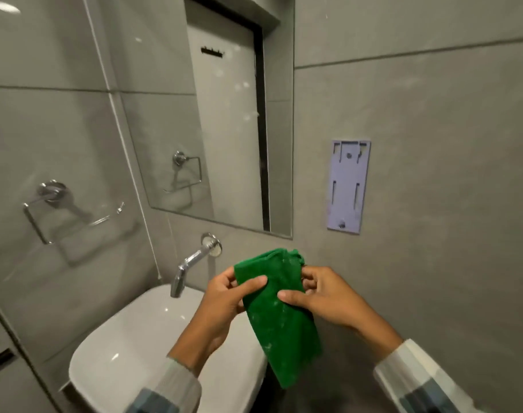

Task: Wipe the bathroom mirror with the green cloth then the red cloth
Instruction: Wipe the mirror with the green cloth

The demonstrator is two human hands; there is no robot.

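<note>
Both hands (224, 305) pinch green cloth (279, 317), thumbs on top.

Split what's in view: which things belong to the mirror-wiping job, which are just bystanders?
In the job:
green cloth, gripped by left hand and right hand
mirror, not yet touched by the cloth

Bystanders:
tap
sink
towel ring
wall bracket

The red cloth is not in view.

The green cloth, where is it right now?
In the head view the green cloth hangs low and centre, pinched between the left hand and right hand, above the white sink and below the mirror.
</note>
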